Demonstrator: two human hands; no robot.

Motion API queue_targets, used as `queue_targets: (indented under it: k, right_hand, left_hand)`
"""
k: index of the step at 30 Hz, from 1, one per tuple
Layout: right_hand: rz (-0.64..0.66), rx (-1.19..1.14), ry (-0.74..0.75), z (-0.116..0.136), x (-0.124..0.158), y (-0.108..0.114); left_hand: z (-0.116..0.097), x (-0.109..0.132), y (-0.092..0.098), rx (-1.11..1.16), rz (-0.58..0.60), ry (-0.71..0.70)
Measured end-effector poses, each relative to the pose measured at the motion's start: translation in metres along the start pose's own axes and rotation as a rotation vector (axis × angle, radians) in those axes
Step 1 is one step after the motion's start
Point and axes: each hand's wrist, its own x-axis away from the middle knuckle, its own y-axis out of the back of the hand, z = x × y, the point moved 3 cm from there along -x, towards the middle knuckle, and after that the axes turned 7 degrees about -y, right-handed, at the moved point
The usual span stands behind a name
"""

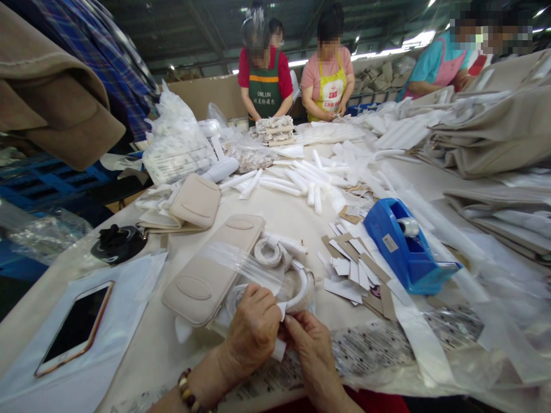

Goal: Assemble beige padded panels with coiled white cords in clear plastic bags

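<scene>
My left hand [253,324], with a bead bracelet at the wrist, is closed in a fist-like pinch. My right hand [312,350] pinches close beside it, thumb and forefinger together. Between them a small white strip [279,350] shows below the fingers; its middle is hidden. Just beyond lies a beige bag [193,292] with oval stitched patches and a clear plastic band across it. At its right side are a coiled strap [267,252] and a curved handle in white wrapping [300,289], which sits right behind my fingers.
A blue tape dispenser [400,246] and a pile of cut cards [353,264] are at right. At left lie a phone [77,327] and a black round object [118,244]. White foam tubes [297,178] and another beige bag [196,201] lie beyond. Several people stand across the table.
</scene>
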Motion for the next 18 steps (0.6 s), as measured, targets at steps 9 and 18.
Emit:
queue_targets:
  k: [9, 18]
  right_hand:
    - [-0.121, 0.040, -0.021, 0.011, 0.007, -0.008]
    - [-0.024, -0.075, -0.075, 0.019, 0.011, -0.007]
  left_hand:
    - [-0.006, 0.003, 0.000, 0.043, 0.035, -0.017]
    - [-0.012, 0.014, 0.004, 0.080, 0.283, -0.003]
